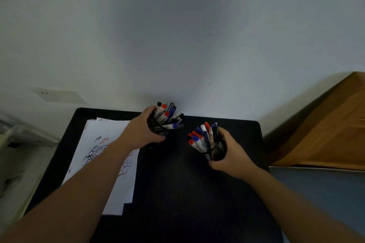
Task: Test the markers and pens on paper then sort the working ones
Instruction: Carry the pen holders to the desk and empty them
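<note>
Both forearms reach fwd, bare; left hand (142,132) up near far edge, fingers curled round a holder; right hand (230,152) lower & nearer, thumb on top, fingers wrapped round a second holder.

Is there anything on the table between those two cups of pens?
Nothing: the head view shows only bare black table between the left cup and right cup.

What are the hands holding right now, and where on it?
Each hand grips a mesh cup of markers by its side wall: the left hand holds the far cup, the right hand the near cup.
</note>
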